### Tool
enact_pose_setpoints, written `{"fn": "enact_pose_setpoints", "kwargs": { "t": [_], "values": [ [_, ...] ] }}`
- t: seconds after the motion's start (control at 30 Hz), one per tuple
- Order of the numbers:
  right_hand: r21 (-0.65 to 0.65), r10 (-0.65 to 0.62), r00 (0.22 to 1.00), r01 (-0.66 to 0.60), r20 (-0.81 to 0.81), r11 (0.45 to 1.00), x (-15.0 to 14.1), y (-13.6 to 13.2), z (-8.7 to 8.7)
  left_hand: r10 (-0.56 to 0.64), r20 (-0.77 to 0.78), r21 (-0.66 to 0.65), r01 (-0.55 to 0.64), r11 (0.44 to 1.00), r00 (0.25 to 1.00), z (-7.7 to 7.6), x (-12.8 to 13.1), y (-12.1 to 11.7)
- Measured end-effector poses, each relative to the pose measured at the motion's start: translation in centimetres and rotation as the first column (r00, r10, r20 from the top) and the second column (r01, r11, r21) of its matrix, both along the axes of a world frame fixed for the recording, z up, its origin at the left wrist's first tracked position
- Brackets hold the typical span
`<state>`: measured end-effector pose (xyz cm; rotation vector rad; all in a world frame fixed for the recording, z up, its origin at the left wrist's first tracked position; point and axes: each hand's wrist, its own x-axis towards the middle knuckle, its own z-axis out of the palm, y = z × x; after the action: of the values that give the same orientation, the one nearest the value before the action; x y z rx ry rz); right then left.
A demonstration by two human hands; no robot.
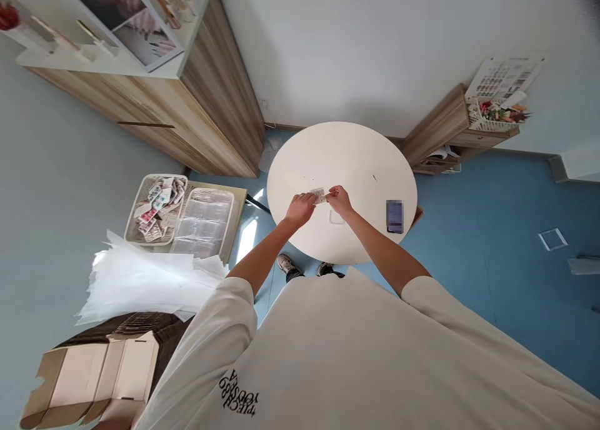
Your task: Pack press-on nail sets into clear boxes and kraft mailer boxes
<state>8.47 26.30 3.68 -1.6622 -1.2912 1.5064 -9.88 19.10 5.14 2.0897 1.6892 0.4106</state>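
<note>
My left hand (302,209) is closed on a small pale sheet (319,195) with rows of little spots, held above the round white table (337,149). At the sheet's right edge, the fingers of my right hand (339,199) are pinched together. Whether they grip the sheet itself or something tiny on it is too small to tell. Just below my right hand, a small whitish rectangular piece (336,217) lies on the tabletop. Farther right rests a dark phone (394,216), its screen blurred.
Left of the table stand a white basket (135,220) of small packets and a tray of clear plastic cases (204,220). White sheets (154,283) and an open cardboard box (94,380) lie nearer. A wooden cabinet (225,86) and a low shelf (438,127) flank the table.
</note>
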Motion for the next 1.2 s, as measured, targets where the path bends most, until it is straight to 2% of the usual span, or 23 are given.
{"fn": "enact_pose_setpoints", "kwargs": {
  "t": [0.13,0.23,0.37,0.47,0.67,1.0,1.2],
  "values": [
    [0.002,-0.065,0.992,0.065,0.113,0.998,5.9,-0.3,-2.7,0.077,0.114,-0.112,-0.064,0.992,0.990,-2.8,5.3,-0.2],
    [0.008,-0.092,0.979,0.092,0.183,0.996,8.9,-1.6,-5.1,0.229,0.214,-0.279,-0.165,0.946,0.950,-5.5,7.4,-1.2],
    [-0.025,-0.085,0.971,0.093,0.224,0.995,10.9,-3.6,-7.6,0.413,0.266,-0.503,-0.240,0.830,0.871,-8.3,8.7,-2.2],
    [-0.061,-0.086,0.970,0.103,0.228,0.993,11.2,-4.6,-8.7,0.462,0.281,-0.568,-0.243,0.787,0.841,-9.6,9.2,-2.4],
    [-0.054,-0.076,0.971,0.090,0.227,0.994,10.2,-5.5,-9.8,0.485,0.338,-0.587,-0.222,0.778,0.806,-10.7,9.7,-2.1],
    [-0.050,-0.022,0.982,0.032,0.186,0.998,9.5,-6.8,-9.5,0.476,0.369,-0.623,-0.168,0.764,0.798,-10.3,9.5,-2.1],
    [-0.052,-0.034,0.982,0.044,0.185,0.998,9.8,-6.9,-9.7,0.464,0.370,-0.628,-0.151,0.763,0.805,-10.8,9.0,-1.9]
  ]
}}
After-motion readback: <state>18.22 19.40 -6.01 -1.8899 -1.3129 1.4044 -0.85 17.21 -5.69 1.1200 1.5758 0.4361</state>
